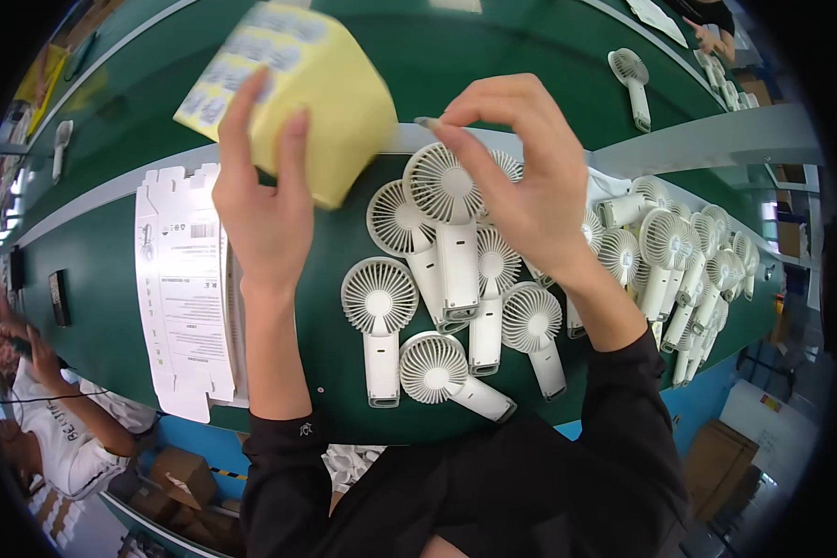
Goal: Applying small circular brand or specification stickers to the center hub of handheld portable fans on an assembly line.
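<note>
My left hand (pixel 268 209) grips a yellow sticker sheet (pixel 342 98), raised over the table's far side and slightly blurred. Rows of greyish labels show on its far left part. To the right, my right hand (pixel 530 172) is closed in a pinch, with a small light sticker (pixel 426 122) at the fingertips. Just below those fingers lies a white handheld fan (pixel 448 191), on top of other fans. More white handheld fans (pixel 378 298) lie between my forearms, grilles facing up.
Flat white printed cartons (pixel 184 307) are stacked left of my left forearm. A heap of white fans (pixel 670 246) covers the right side. Beyond a grey rail (pixel 697 139) runs another green surface with a single fan (pixel 631 79). A person (pixel 70 418) sits at the lower left.
</note>
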A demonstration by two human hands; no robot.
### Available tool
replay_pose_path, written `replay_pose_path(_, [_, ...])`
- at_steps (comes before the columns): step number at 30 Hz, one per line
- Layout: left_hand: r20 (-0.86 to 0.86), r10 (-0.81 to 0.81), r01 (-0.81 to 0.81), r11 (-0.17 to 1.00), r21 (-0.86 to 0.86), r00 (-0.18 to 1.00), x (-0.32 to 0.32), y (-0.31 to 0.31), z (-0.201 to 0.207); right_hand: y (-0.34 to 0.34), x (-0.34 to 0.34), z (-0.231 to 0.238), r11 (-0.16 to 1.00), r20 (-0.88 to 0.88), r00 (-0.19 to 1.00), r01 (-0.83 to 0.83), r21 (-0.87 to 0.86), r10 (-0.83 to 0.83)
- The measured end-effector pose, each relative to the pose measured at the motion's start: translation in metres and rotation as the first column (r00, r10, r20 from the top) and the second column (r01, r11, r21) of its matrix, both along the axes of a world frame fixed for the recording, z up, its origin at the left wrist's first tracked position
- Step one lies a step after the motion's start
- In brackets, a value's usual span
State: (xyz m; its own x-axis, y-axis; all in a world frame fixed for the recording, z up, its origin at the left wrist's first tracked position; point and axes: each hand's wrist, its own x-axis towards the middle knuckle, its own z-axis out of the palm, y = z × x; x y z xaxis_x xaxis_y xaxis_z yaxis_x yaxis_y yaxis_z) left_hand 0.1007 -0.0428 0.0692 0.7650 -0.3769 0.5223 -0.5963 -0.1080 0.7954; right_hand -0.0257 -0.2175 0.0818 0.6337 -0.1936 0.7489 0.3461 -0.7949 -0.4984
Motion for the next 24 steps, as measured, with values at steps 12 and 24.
replay_pose_path(12, [-0.419, -0.231, 0.389, 0.855, 0.343, 0.878, -0.027, -0.026, -0.029, -0.017, -0.031, -0.019, 0.906, -0.595, 0.784, 0.105, 0.410, 0.178])
replay_pose_path(24, [-0.438, -0.233, 0.408, 0.837, 0.365, 0.868, -0.025, -0.024, -0.031, -0.015, -0.028, -0.020, 0.908, -0.613, 0.777, 0.143, 0.393, 0.144])
